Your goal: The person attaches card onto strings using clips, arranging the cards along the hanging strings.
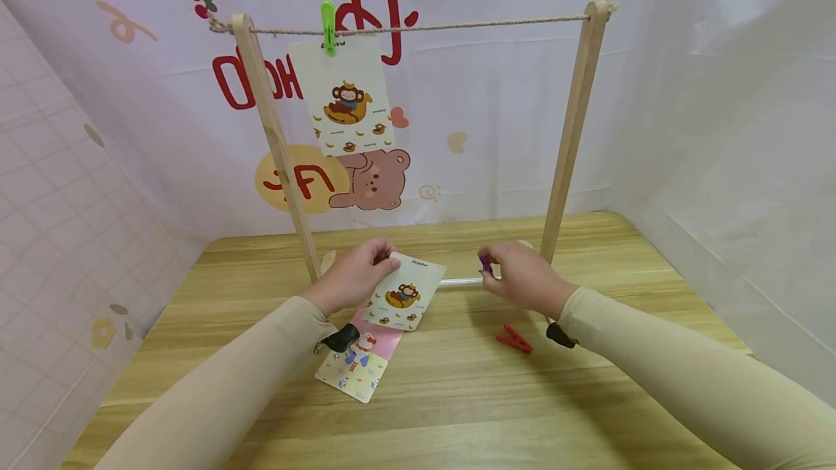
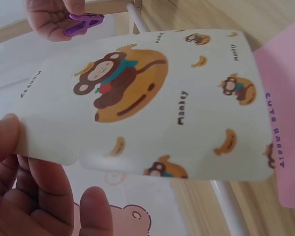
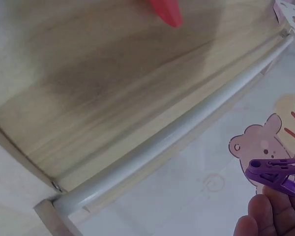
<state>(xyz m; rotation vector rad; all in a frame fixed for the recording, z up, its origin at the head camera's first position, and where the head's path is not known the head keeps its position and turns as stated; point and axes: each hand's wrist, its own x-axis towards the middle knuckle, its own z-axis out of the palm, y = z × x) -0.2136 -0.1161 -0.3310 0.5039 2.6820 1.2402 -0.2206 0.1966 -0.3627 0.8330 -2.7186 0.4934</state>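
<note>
My left hand [image 1: 355, 274] pinches the top corner of a white monkey card [image 1: 406, 294] between thumb and fingers; its printed side fills the left wrist view. Beneath it, a pink and cream rabbit card [image 1: 355, 374] lies on the table. Between the thumb and fingers of my right hand [image 1: 525, 275] is a purple clothespin [image 3: 273, 173], its jaws together. A second monkey card [image 1: 349, 100] hangs from the rope [image 1: 457, 25], clipped by a green clothespin [image 1: 329, 27]. On the table below my right hand sits a red clothespin [image 1: 514, 339].
Two wooden posts, a left one [image 1: 277, 136] and a right one [image 1: 575, 129], carry the rope. A white rod [image 1: 460, 283] joins them low down, behind my hands. A printed white cloth [image 1: 496, 107] stands behind the wooden table [image 1: 451, 405].
</note>
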